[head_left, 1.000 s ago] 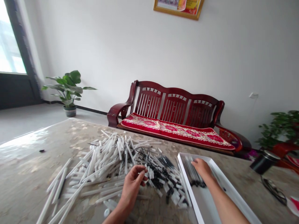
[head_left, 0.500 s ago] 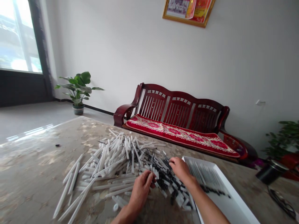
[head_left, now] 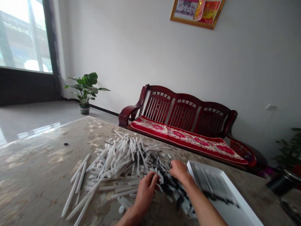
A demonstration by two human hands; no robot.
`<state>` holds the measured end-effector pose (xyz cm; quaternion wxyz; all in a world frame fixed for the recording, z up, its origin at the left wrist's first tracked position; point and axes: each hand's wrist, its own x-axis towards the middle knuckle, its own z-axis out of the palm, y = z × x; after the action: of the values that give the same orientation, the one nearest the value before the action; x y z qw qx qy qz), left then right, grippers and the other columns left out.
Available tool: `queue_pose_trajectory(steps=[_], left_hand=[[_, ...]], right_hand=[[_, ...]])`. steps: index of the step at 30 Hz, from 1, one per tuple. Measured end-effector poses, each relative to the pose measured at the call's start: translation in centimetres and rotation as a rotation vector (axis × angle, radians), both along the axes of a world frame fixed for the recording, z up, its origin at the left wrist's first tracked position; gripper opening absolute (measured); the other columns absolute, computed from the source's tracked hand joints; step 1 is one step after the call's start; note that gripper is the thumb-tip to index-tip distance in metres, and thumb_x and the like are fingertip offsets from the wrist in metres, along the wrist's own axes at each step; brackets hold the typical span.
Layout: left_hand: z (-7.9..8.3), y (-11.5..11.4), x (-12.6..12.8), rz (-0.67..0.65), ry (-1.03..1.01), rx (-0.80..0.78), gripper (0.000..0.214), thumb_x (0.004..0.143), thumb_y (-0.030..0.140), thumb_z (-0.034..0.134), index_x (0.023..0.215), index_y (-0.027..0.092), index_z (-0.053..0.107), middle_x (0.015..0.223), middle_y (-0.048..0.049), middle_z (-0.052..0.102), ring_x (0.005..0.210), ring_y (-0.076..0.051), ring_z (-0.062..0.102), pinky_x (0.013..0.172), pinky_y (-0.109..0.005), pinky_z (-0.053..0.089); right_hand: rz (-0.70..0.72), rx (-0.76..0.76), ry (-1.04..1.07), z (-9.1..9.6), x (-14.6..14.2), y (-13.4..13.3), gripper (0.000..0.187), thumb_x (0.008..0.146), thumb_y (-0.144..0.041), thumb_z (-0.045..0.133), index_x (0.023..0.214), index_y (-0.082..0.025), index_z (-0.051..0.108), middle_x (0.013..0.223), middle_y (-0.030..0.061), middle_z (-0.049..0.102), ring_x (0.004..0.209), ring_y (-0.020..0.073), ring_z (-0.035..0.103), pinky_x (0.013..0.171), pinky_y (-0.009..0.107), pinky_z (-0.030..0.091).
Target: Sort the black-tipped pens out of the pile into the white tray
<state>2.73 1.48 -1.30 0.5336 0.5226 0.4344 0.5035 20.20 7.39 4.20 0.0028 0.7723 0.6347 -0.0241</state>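
reaching — both hands [head_left: 146,192] [head_left: 180,171] on pen barrels [head_left: 122,153]

Nothing readable here, honestly. The gold-framed poster [head_left: 197,12] on the wall has a red and yellow panel beside a photo, and there seems to be print on it, but it's too small and blurry to make out (no legible marks on the white plastic tubes [head_left: 122,160] either).

Many white plastic pens [head_left: 122,160] lie crossed in a loose heap, with black tips mostly toward one side; beside them, a white tray [head_left: 240,201] holds more pens in rows.
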Motion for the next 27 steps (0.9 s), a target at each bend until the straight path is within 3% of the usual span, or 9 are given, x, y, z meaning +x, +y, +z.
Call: queue_pose_trajectory(steps=[6, 9, 13, 16, 18, 20, 24, 27], left_hand=[[-0.5, 0.0, 0.3, -0.008, -0.05, -0.001, 0.045, 0.08, 0.061, 0.053, 0.074, 0.018, 0.065, 0.067, -0.0046, 0.068, 0.056, -0.018, 0.061, 0.044, -0.022, 0.039], [-0.2, 0.0, 0.5, -0.05, -0.113, -0.042, 0.05, 0.077, 0.066, 0.055, 0.075, 0.017, 0.066, 0.066, -0.0049, 0.068, 0.054, -0.017, 0.06, 0.043, -0.023, 0.039], [0.8, -0.3, 0.2, -0.189, -0.298, -0.15, 0.06, 0.074, 0.073, 0.053, 0.08, 0.015, 0.066, 0.068, -0.0051, 0.065, 0.057, -0.016, 0.059, 0.044, -0.022, 0.039], [1.2, -0.4, 0.0, -0.197, -0.42, -0.242, 0.055, 0.071, 0.07, 0.06, 0.077, 0.015, 0.064, 0.06, 0.0008, 0.057, 0.051, -0.011, 0.051, 0.046, -0.021, 0.037], [1.2, -0.3, 0.0, -0.153, -0.462, -0.281, 0.051, 0.066, 0.064, 0.07, 0.076, 0.015, 0.063, 0.057, 0.0041, 0.053, 0.049, -0.009, 0.047, 0.046, -0.02, 0.036], [1.2, 0.0, -0.2, -0.086, -0.501, -0.309, 0.049, 0.062, 0.061, 0.074, 0.078, 0.016, 0.062, 0.06, 0.0036, 0.057, 0.052, -0.009, 0.051, 0.046, -0.019, 0.037], [1.2, 0.7, -0.5, 0.083, -0.579, -0.351, 0.049, 0.064, 0.06, 0.072, 0.085, 0.018, 0.059, 0.075, -0.0029, 0.07, 0.058, -0.013, 0.062, 0.048, -0.021, 0.043], [1.1, 1.2, -0.7, 0.152, -0.604, -0.35, 0.047, 0.065, 0.058, 0.072, 0.085, 0.018, 0.058, 0.078, -0.0054, 0.073, 0.059, -0.015, 0.065, 0.051, -0.024, 0.047]], right_hand=[[-0.021, 0.134, 0.034, 0.7, 0.0, -1.4, 0.025, 0.08, -0.012, 0.051, 0.094, -0.02, 0.07, 0.099, 0.011, 0.074, 0.096, 0.0231, 0.069, 0.078, 0.028, 0.047], [0.039, 0.357, 0.222, 1.1, -0.4, -3.2, 0.02, 0.087, -0.023, 0.05, 0.099, -0.021, 0.065, 0.094, 0.0076, 0.074, 0.087, 0.0197, 0.069, 0.073, 0.025, 0.05], [0.438, 0.701, 0.475, 0.5, -2.5, -6.8, 0.013, 0.088, -0.025, 0.054, 0.095, -0.024, 0.063, 0.089, 0.005, 0.072, 0.082, 0.0186, 0.068, 0.076, 0.028, 0.053], [0.747, 0.751, 0.483, -0.3, -4.1, -8.6, 0.021, 0.086, -0.013, 0.054, 0.098, -0.027, 0.065, 0.096, 0.0032, 0.072, 0.094, 0.0179, 0.067, 0.088, 0.032, 0.053], [0.81, 0.756, 0.484, -1.0, -4.3, -9.0, 0.028, 0.086, -0.009, 0.053, 0.101, -0.029, 0.065, 0.101, 0.0024, 0.072, 0.1, 0.0176, 0.066, 0.092, 0.034, 0.052], [0.715, 0.754, 0.498, -1.5, -3.8, -8.6, 0.029, 0.087, -0.009, 0.05, 0.103, -0.028, 0.065, 0.105, 0.0041, 0.071, 0.103, 0.0185, 0.065, 0.091, 0.034, 0.052], [0.293, 0.632, 0.451, -2.3, -1.5, -7.1, 0.028, 0.088, -0.014, 0.044, 0.098, -0.024, 0.068, 0.098, 0.0066, 0.071, 0.094, 0.0205, 0.067, 0.082, 0.031, 0.053], [0.171, 0.476, 0.328, -2.7, -0.3, -6.2, 0.024, 0.087, -0.019, 0.05, 0.094, -0.025, 0.071, 0.097, 0.0055, 0.072, 0.091, 0.0205, 0.067, 0.082, 0.029, 0.051]])
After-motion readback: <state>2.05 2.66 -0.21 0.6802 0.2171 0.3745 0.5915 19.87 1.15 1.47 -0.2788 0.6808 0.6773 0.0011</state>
